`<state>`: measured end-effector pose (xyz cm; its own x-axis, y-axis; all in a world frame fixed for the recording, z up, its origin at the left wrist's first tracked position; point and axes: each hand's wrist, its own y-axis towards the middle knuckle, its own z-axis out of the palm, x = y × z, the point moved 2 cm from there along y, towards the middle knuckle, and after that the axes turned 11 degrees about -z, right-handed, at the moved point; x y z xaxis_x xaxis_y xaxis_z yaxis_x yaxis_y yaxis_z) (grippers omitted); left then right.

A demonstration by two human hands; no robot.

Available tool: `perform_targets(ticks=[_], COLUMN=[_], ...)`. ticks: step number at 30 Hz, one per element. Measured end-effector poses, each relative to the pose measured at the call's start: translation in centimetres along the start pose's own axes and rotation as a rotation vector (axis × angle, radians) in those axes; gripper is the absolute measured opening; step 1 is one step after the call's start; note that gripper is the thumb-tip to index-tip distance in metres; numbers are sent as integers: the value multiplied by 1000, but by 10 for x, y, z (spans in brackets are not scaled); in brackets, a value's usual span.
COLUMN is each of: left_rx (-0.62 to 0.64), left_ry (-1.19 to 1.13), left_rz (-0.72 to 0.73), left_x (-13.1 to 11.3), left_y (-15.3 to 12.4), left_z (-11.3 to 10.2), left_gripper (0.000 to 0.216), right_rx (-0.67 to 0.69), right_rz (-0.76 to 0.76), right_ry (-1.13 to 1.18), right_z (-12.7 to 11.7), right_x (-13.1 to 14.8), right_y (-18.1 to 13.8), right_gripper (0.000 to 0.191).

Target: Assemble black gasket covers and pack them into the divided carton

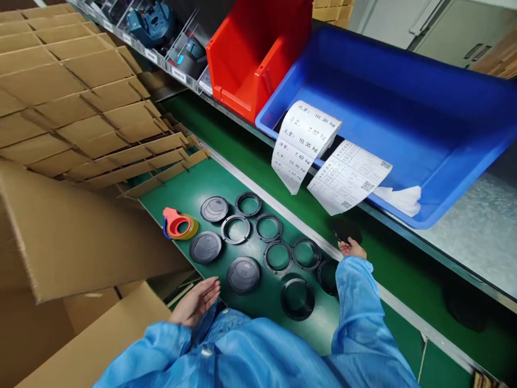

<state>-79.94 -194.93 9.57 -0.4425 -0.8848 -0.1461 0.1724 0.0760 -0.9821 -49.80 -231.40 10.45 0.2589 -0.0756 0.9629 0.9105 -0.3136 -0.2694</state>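
Two hands at work: my right hand (352, 249) grips a dark disc (346, 229) past the rings (278, 256); my left hand (196, 302) lies open, fingers (210, 290) just beside a cap (243, 274).

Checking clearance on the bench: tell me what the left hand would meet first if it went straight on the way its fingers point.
Probably the round dark grey plastic cap lying on the green bench: the left hand points its open fingers right at it, with only bare mat between. Height above the mat is unclear.
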Motion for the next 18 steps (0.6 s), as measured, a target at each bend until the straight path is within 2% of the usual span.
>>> perform_targets(ticks=[2, 3, 4, 6, 8, 9, 10, 11, 12, 15, 16, 18], left_rx=[104, 199, 327, 600, 753, 787, 799, 805, 818, 901, 933, 984], left_ry=[26, 25, -2, -63, -155, -197, -238, -270, -288, -289, -279, -260], left_rz=[25, 21, 14, -37, 4, 33, 68, 94, 106, 117, 118, 115], left_x=[7, 12, 17, 26, 29, 29, 29, 29, 30, 38, 42, 50], left_y=[-9, -14, -19, -30, -39, -43, -48, -53, -58, -74, -78, -85], left_z=[16, 24, 32, 43, 42, 37, 29, 20, 12, -11, -17, -26], left_gripper=[16, 18, 22, 43, 56, 59, 59, 59, 61, 71, 75, 81], right_rx=[87, 161, 256, 524, 780, 880, 938, 956, 954, 976, 1019, 1139], right_rz=[111, 167, 225, 376, 497, 509, 458, 334, 141, -607, -802, -1008], right_ry=[73, 112, 150, 214, 210, 167, 94, 5, -91, -329, -376, -430], right_z=[24, 37, 51, 73, 85, 87, 89, 90, 90, 95, 97, 102], right_x=[-21, -31, -40, -54, -61, -63, -63, -60, -55, -31, -23, -15], right_y=[-51, -86, -124, -202, -265, -286, -299, -304, -304, -295, -295, -299], right_gripper=[46, 50, 53, 51, 53, 56, 59, 61, 60, 49, 45, 43])
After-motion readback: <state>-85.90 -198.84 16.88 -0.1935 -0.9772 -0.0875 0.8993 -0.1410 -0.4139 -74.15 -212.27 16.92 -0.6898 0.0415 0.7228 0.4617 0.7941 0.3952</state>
